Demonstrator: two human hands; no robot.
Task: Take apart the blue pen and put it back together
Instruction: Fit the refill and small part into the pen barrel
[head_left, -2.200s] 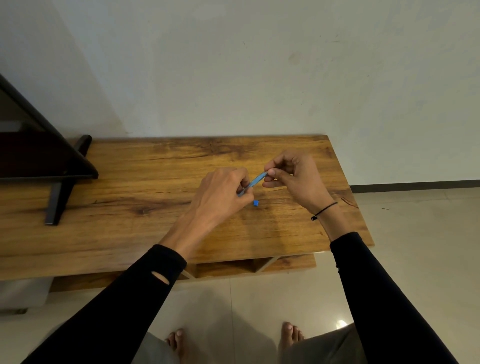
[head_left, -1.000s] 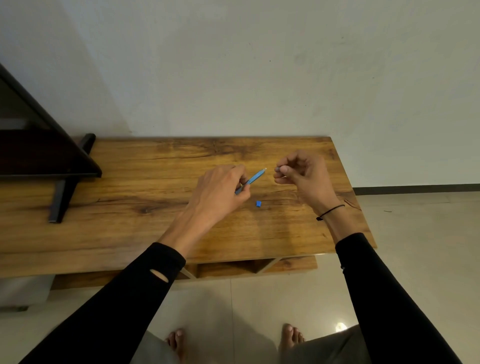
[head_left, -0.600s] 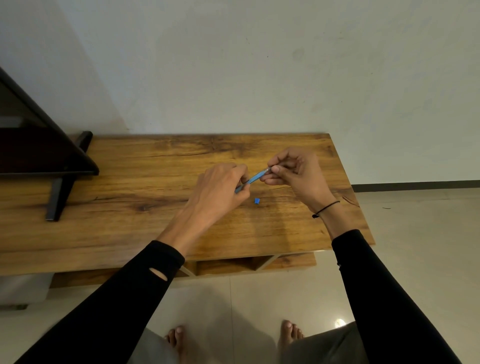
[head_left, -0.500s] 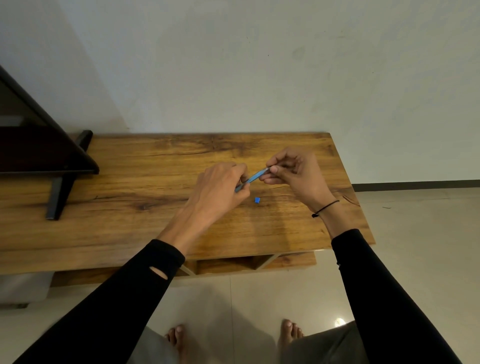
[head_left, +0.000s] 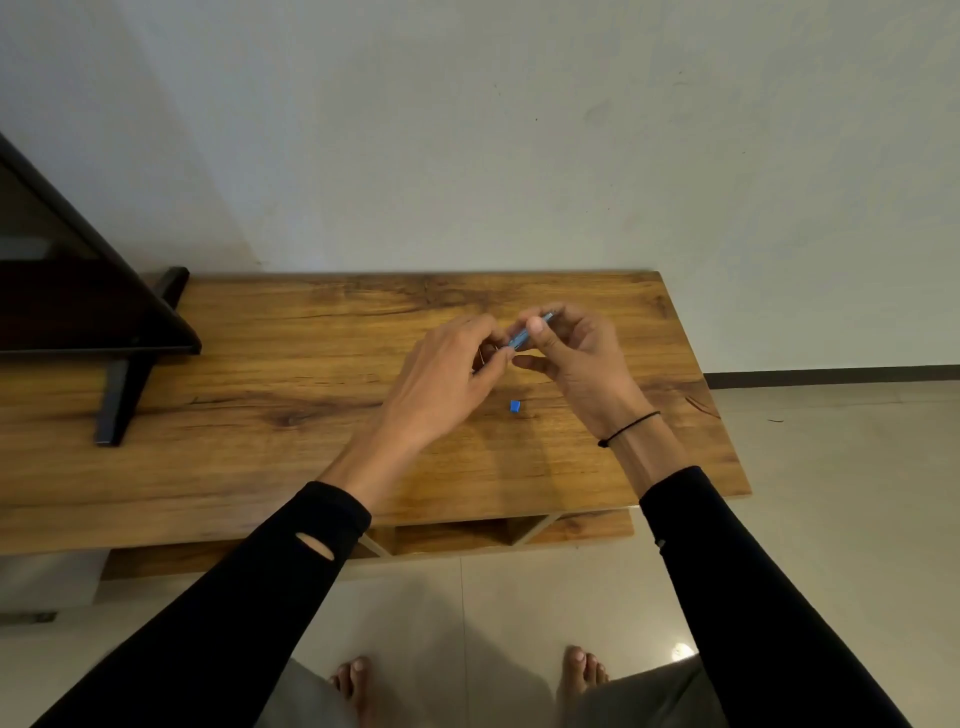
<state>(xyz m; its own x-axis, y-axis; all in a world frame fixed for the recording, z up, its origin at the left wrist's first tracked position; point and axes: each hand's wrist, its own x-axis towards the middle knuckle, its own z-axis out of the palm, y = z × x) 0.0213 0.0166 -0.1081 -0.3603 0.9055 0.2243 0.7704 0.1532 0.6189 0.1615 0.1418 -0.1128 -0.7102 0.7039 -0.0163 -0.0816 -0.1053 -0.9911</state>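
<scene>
Your right hand (head_left: 576, 353) pinches the pen (head_left: 524, 332); your left hand (head_left: 447, 374) closes on its lower end, hidden. Cap (head_left: 514, 406) lies below, on the wooden table (head_left: 260, 415) against a white wall (head_left: 467, 130).

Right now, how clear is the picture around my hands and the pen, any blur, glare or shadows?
Head view: light is dim and soft; the left hand and right hand are slightly motion-blurred, so the blue pen lacks detail; soft hand shadows fall on the wooden table; the small blue piece stays distinct; one glare spot on the floor tile.
</scene>
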